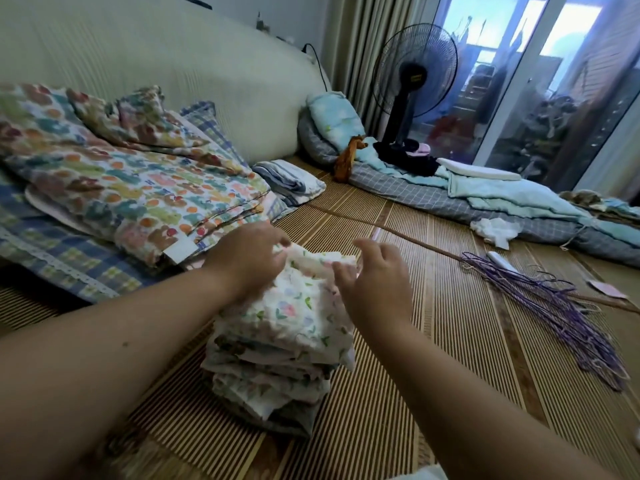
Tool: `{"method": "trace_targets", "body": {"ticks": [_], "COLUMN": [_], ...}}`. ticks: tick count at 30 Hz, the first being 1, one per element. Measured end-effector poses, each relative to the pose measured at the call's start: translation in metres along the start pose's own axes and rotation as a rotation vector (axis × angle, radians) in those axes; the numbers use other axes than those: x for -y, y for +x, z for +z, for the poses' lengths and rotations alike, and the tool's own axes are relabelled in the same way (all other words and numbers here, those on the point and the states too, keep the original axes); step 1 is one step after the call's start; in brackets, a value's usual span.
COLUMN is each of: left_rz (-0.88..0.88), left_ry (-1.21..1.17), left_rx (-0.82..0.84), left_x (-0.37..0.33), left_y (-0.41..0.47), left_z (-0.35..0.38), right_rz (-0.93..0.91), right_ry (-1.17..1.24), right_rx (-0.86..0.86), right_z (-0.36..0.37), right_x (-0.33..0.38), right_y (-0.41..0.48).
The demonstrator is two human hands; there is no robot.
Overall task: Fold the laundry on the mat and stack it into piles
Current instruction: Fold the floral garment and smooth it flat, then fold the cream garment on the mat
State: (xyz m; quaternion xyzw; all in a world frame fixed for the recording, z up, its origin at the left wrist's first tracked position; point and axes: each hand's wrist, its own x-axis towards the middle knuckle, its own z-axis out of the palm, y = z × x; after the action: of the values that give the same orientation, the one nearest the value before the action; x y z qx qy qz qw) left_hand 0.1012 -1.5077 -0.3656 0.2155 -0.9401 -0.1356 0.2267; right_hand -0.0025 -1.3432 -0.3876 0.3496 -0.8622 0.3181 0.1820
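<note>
Near centre: pile of folded floral laundry (273, 372) on woven mat (433, 358) | our left hand (249, 261) on its top piece (301, 303), fingers curled on the far edge | our right hand (377, 282) just right, fingers apart, holding nothing | right: purple hangers (554, 306) | far left: folded quilt (121, 188)

Left forearm (104, 358) bare, small mole (124, 344); right forearm (460, 393) bare.

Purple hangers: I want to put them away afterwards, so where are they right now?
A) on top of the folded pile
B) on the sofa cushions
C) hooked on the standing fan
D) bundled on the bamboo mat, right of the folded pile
D: the purple hangers lie in a loose bundle on the bamboo mat, right of the folded pile and apart from it.
</note>
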Motion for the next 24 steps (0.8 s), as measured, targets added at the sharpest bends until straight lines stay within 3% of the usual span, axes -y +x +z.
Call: {"method": "trace_targets", "body": {"ticks": [1, 2, 3, 5, 6, 9, 13, 17, 21, 24], "left_rz": [0.075, 0.116, 0.126, 0.093, 0.061, 0.018, -0.007, 0.003, 0.052, 0.172], "left_ry": [0.010, 0.057, 0.133, 0.223, 0.203, 0.113, 0.102, 0.153, 0.185, 0.051], "left_rx": [0.071, 0.187, 0.327, 0.547, 0.626, 0.715, 0.755, 0.676, 0.479, 0.290], "left_x": [-0.002, -0.003, -0.002, 0.004, 0.008, 0.021, 0.036, 0.026, -0.018, -0.066], "left_y": [-0.003, -0.006, -0.008, -0.010, -0.010, -0.012, -0.018, -0.017, -0.024, -0.046], "left_z": [-0.002, -0.001, 0.002, 0.013, 0.019, 0.033, 0.040, 0.029, 0.015, 0.018], "right_rz": [-0.202, -0.374, -0.455, -0.316, -0.206, -0.050, -0.044, -0.037, 0.001, 0.109], "right_ry": [-0.006, -0.038, -0.067, -0.159, -0.175, -0.162, -0.126, -0.072, 0.037, 0.135], "right_rx": [-0.079, -0.053, 0.098, 0.570, 0.727, 0.901, 0.919, 0.820, 0.582, 0.500], "right_z": [-0.004, -0.004, -0.003, 0.007, 0.013, 0.031, 0.041, 0.024, -0.032, -0.084], "right_x": [0.004, 0.007, 0.009, 0.008, 0.004, -0.003, 0.001, 0.000, -0.016, -0.047], "right_y": [-0.005, -0.008, -0.010, -0.009, -0.006, -0.007, -0.014, -0.013, -0.027, -0.057]}}
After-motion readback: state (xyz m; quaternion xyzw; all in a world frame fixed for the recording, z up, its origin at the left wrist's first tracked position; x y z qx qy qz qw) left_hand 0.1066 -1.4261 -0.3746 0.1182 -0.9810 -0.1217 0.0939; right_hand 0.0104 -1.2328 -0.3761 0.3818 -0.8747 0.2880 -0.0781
